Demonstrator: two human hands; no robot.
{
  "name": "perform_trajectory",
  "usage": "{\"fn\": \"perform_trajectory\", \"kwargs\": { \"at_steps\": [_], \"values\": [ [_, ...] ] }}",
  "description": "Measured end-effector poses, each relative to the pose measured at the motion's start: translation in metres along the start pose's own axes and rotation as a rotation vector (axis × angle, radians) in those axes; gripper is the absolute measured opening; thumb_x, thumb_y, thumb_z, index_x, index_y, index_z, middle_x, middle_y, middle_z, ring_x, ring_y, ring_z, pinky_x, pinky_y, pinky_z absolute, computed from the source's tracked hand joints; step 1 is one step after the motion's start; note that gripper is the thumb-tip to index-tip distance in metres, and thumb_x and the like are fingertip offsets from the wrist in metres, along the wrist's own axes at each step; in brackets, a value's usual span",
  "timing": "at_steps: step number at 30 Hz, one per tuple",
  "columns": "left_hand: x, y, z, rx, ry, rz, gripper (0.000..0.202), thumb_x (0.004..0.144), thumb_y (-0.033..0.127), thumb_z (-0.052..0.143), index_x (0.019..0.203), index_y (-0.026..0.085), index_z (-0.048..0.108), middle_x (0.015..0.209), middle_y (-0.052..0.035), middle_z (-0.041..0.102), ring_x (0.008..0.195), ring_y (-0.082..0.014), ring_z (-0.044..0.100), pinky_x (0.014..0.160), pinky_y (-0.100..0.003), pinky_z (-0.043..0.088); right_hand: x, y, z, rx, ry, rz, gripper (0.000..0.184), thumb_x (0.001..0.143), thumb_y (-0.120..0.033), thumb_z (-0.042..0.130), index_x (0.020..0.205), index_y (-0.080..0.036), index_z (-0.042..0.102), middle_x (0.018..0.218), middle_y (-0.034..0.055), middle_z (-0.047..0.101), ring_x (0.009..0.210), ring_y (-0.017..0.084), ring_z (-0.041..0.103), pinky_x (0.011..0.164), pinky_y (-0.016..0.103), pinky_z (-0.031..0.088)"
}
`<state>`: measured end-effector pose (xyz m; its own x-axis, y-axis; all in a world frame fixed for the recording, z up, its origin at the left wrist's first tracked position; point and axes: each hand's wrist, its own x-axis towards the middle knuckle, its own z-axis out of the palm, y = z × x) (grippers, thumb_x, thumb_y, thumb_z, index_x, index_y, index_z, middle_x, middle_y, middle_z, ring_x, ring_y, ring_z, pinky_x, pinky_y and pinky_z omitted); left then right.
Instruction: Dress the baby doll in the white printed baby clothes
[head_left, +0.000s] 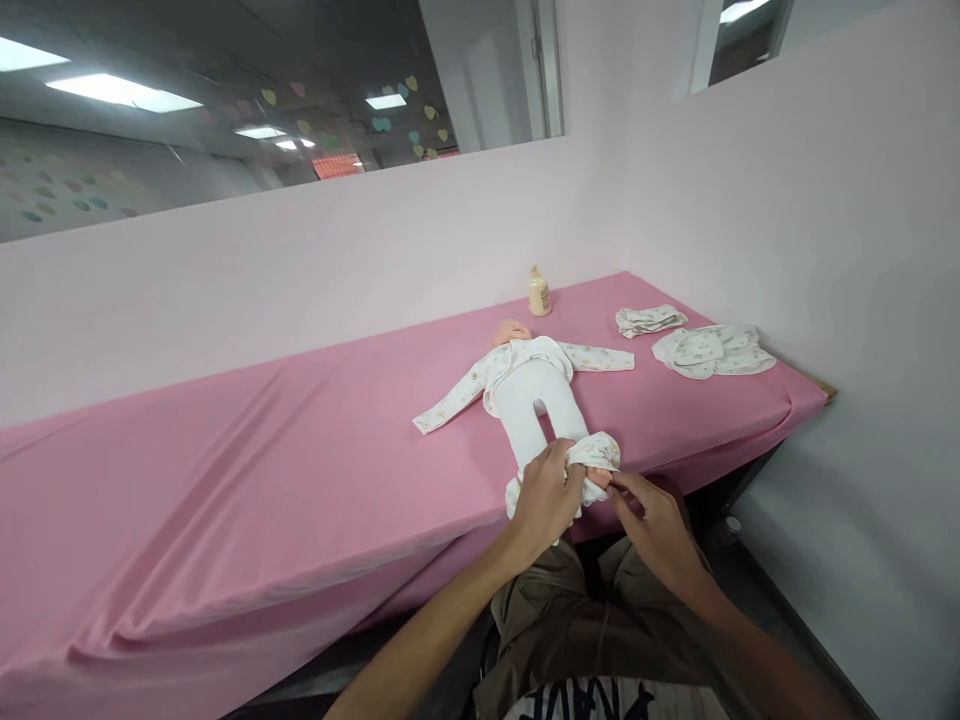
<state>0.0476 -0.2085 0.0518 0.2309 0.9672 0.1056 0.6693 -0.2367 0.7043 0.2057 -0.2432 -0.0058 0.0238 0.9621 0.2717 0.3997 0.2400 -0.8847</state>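
Doll (538, 390) lies on pink-covered table (300, 480), feet at near edge, patterned cloth (602, 449) bunched around lower legs. Left hand (551, 495) – fingers closed on bunched cloth. Right hand (651, 515) – fingers curled, tips at doll's foot (598, 477); cannot tell whether pinch grips it. Bottle (539, 295) stands beyond doll's head; folded clothes (714, 350) lie right.

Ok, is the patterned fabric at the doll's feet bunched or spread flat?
Bunched: the patterned fabric sits in rumpled folds near the doll's feet, with the left hand on it.
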Motion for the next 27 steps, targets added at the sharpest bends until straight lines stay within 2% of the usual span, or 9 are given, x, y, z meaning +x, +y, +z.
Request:
{"fn": "perform_trajectory", "kwargs": {
  "at_steps": [2,6,10,15,18,20,22,24,27],
  "values": [
    [0.000,0.000,-0.001,0.066,-0.024,0.042,0.028,0.091,0.023,0.038,0.109,0.019,0.058,0.103,-0.0063,0.064,0.095,-0.0222,0.060,0.084,-0.035,0.047,0.002,0.005,0.002,-0.046,0.006,-0.031,0.024,0.092,-0.035,0.048,0.105,-0.025,0.066,0.104,0.0049,0.071,0.093,0.025,0.065,0.084,0.039,0.049],
    [-0.005,-0.003,-0.008,0.150,-0.188,0.216,0.042,0.092,0.021,0.037,0.134,0.023,0.043,0.130,-0.0077,0.053,0.111,-0.0233,0.056,0.092,-0.037,0.046,0.004,0.021,0.006,-0.227,0.010,-0.138,0.019,0.088,-0.024,0.048,0.097,-0.024,0.064,0.098,0.0066,0.069,0.094,0.026,0.062,0.083,0.040,0.049],
    [-0.012,-0.005,-0.012,0.217,-0.284,0.298,0.054,0.090,0.016,0.041,0.142,0.027,0.033,0.139,-0.0077,0.043,0.115,-0.0235,0.054,0.093,-0.036,0.047,0.004,0.036,0.011,-0.424,0.052,-0.276,0.019,0.088,-0.022,0.049,0.102,-0.023,0.061,0.107,0.0106,0.063,0.100,0.028,0.058,0.089,0.044,0.047],
    [-0.010,-0.009,-0.009,0.329,-0.241,0.294,0.056,0.092,0.019,0.040,0.146,0.029,0.026,0.143,-0.0084,0.038,0.112,-0.0248,0.056,0.087,-0.038,0.049,0.014,0.050,0.010,-0.503,0.097,-0.386,0.021,0.091,-0.032,0.050,0.109,-0.025,0.057,0.119,0.0127,0.058,0.107,0.029,0.055,0.095,0.048,0.043],
    [-0.002,-0.016,-0.011,0.327,-0.159,0.358,0.050,0.091,0.020,0.043,0.141,0.025,0.035,0.136,-0.0088,0.046,0.116,-0.0247,0.052,0.094,-0.039,0.046,0.032,0.056,0.005,-0.426,0.106,-0.431,0.030,0.089,-0.039,0.053,0.114,-0.022,0.054,0.120,0.0138,0.059,0.111,0.029,0.054,0.099,0.048,0.041],
    [0.004,-0.021,-0.015,0.320,-0.106,0.405,0.045,0.090,0.021,0.048,0.134,0.022,0.043,0.126,-0.0091,0.054,0.115,-0.0244,0.051,0.098,-0.039,0.042,0.046,0.058,-0.001,-0.366,0.115,-0.424,0.045,0.084,-0.045,0.059,0.120,-0.018,0.052,0.123,0.0168,0.058,0.115,0.030,0.053,0.101,0.049,0.040],
    [0.008,-0.026,-0.022,0.308,-0.084,0.424,0.041,0.089,0.027,0.053,0.129,0.019,0.049,0.117,-0.0087,0.058,0.110,-0.0241,0.052,0.098,-0.039,0.041,0.060,0.054,-0.009,-0.313,0.058,-0.385,0.064,0.077,-0.050,0.065,0.128,-0.015,0.049,0.128,0.0191,0.056,0.120,0.033,0.051,0.103,0.050,0.039],
    [0.009,-0.031,-0.030,0.289,-0.093,0.421,0.042,0.089,0.036,0.057,0.127,0.019,0.051,0.114,-0.0079,0.060,0.108,-0.0236,0.053,0.097,-0.038,0.040,0.073,0.046,-0.018,-0.250,-0.110,-0.336,0.072,0.072,-0.050,0.069,0.132,-0.016,0.048,0.132,0.0167,0.056,0.123,0.033,0.049,0.105,0.050,0.037],
    [0.004,-0.042,-0.045,0.259,-0.106,0.381,0.037,0.088,0.042,0.058,0.118,0.020,0.056,0.110,-0.0063,0.061,0.105,-0.0217,0.053,0.097,-0.037,0.038,0.087,0.032,-0.032,-0.141,-0.394,-0.247,0.058,0.072,-0.046,0.069,0.124,-0.023,0.058,0.123,0.0081,0.064,0.116,0.030,0.054,0.101,0.045,0.040]
  ]
}}
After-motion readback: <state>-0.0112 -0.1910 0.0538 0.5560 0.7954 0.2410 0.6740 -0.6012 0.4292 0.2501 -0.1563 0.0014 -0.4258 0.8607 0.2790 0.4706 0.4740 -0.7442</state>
